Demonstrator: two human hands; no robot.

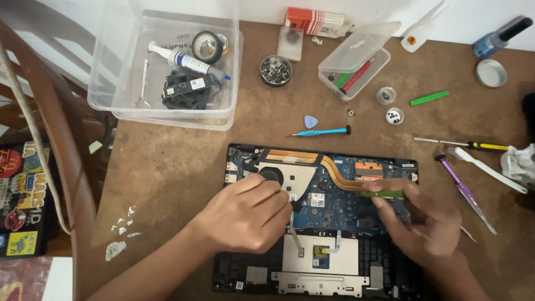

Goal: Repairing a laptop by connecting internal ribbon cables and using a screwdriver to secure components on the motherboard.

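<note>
Lying near the middle of the brown table (167,167), the opened laptop (334,223) has its back cover off, baring a blue circuit board, a copper heat pipe and a silvery fan housing; its near edge is cut off by the frame. Much of the board is hidden under both hands. The left hand (245,214) rests loosely curled on the fan area, fingers pressing something too small to make out. The right hand (423,223) pinches a thin green tool (384,194) over the board's right part. Farther off sit a clear plastic bin (167,106) and a blue screwdriver (320,132).
</note>
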